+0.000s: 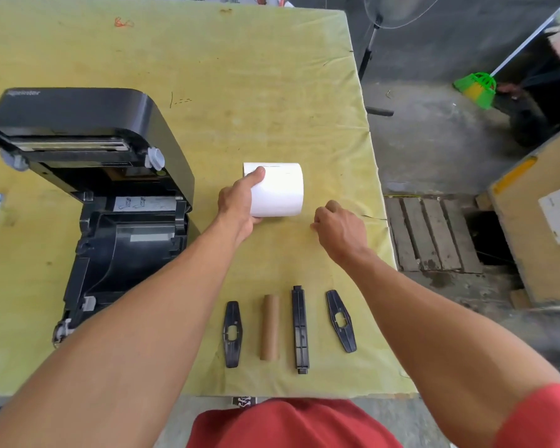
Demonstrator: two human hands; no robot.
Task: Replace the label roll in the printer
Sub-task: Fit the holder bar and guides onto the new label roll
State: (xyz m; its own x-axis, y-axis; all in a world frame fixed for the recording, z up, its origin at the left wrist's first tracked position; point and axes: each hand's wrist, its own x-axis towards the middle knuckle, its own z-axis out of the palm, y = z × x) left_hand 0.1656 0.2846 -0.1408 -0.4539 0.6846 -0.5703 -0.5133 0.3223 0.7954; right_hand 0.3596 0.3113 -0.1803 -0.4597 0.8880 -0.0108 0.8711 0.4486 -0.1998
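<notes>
A black label printer stands on the left of the table with its lid swung up and its roll bay bare. A white label roll lies on its side mid-table, and my left hand grips its left end, thumb on top. My right hand hovers just right of the roll, fingers loosely curled, holding nothing. Near the front edge lie a brown cardboard core, a black spindle bar and two black roll guides.
The yellow-green table ends at its right edge close to my right hand, with concrete floor, a wooden pallet and a cardboard box beyond. A fan stand and a green broom are further back.
</notes>
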